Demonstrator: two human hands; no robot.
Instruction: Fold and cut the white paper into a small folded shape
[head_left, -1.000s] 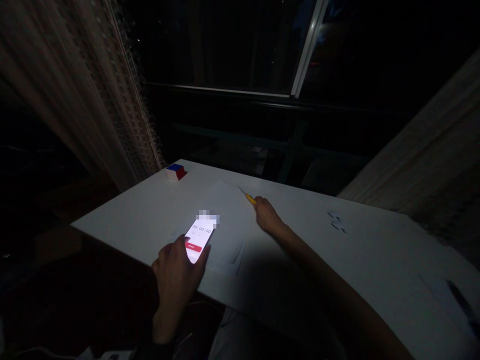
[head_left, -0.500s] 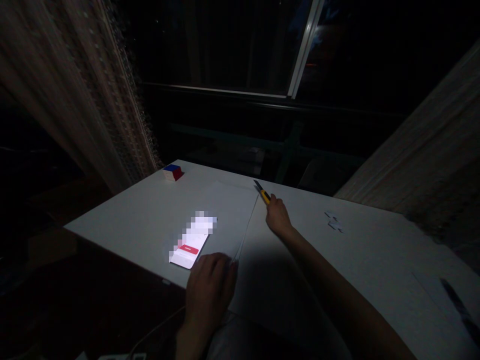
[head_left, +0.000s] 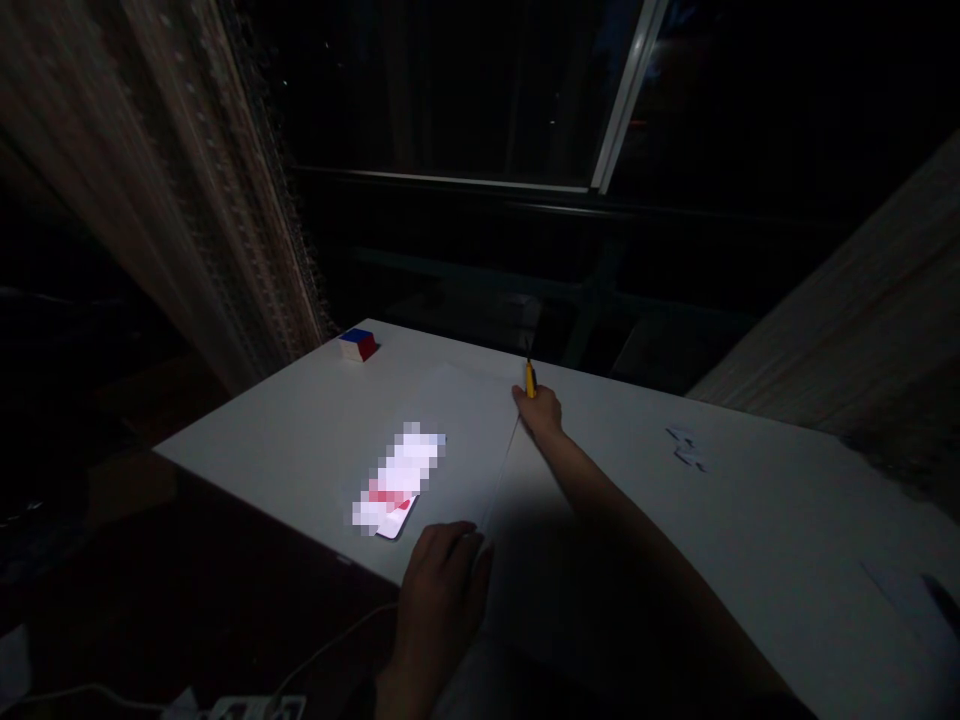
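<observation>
My right hand (head_left: 541, 408) is closed round a yellow utility knife (head_left: 531, 378), its dark blade raised and pointing towards the far table edge. This hand is at the far right corner of a large white sheet of paper (head_left: 474, 425). Near the close edge of that sheet, my left hand (head_left: 444, 575) rests palm down with bent, slightly parted fingers; it grips nothing that I can make out. On the sheet's left part, just beyond my left hand, lies a phone (head_left: 396, 522) with a bright, partly pixelated screen.
A puzzle cube (head_left: 358, 345) sits at the far left of the white table (head_left: 255, 420). Small paper pieces (head_left: 685, 448) lie to the right. Curtains (head_left: 247, 230) hang on both sides. A white cable (head_left: 330, 645) runs below the table's near left edge.
My right hand has turned the knife from leaning left to more upright and drawn slightly left along the sheet's far corner. My left hand stays near the close edge. The view has shifted slightly.
</observation>
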